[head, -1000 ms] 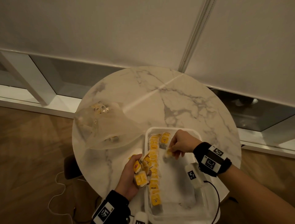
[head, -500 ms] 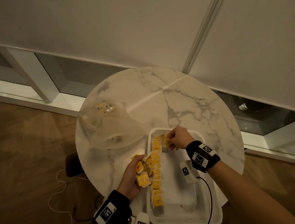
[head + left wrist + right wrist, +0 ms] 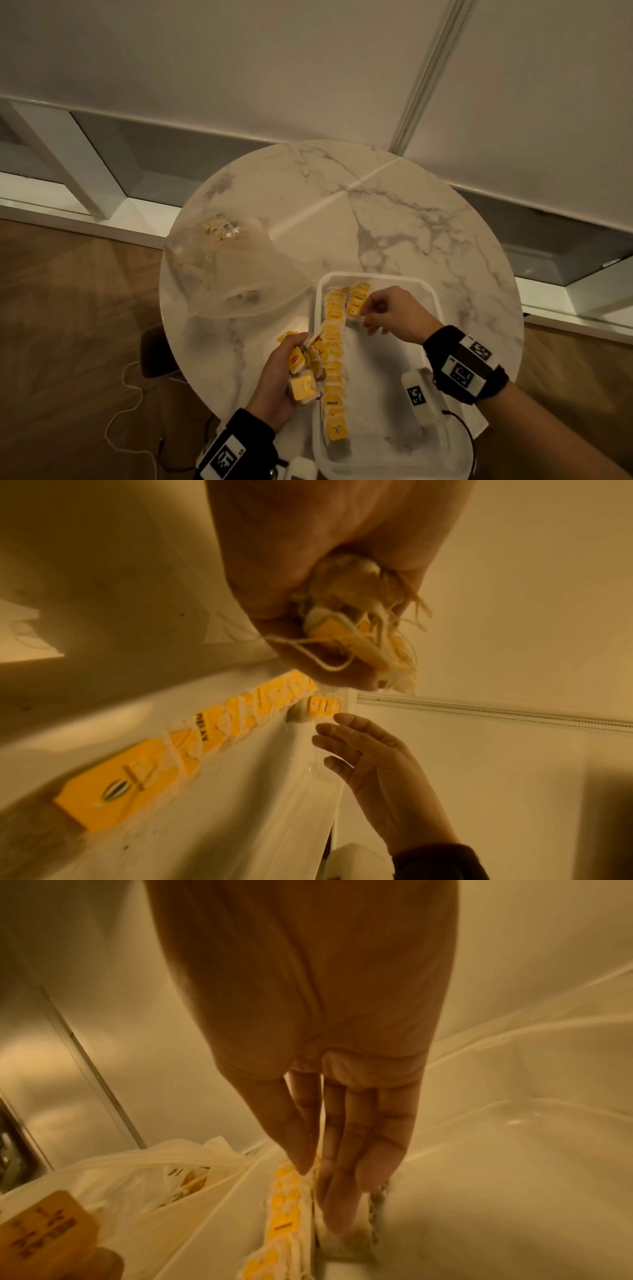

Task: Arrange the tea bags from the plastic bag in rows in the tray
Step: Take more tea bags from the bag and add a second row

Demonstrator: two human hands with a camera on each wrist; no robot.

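Note:
A white tray [image 3: 376, 276] sits on the near right of the round marble table. One full row of yellow tea bags [image 3: 335, 363] runs along its left wall. A short second row [image 3: 358, 302] begins at the far end. My right hand [image 3: 373, 313] hovers beside that second row, fingers straight [image 3: 342, 1191] and holding nothing. Just left of the tray, my left hand [image 3: 281, 373] grips a bunch of tea bags [image 3: 303, 380] with tangled strings [image 3: 349, 634]. The clear plastic bag [image 3: 236, 274] lies at the left with a few tea bags [image 3: 219, 228] inside.
The tray's right half [image 3: 387, 387] is bare white floor. Marble tabletop [image 3: 394, 222] stretches beyond the tray to the wall. A cable [image 3: 126, 404] trails on the wooden floor at the left, below the table edge.
My right hand carried a tea bag to the far end of the second row, set it down and let go; its fingers are now straight. My left hand kept its bunch.

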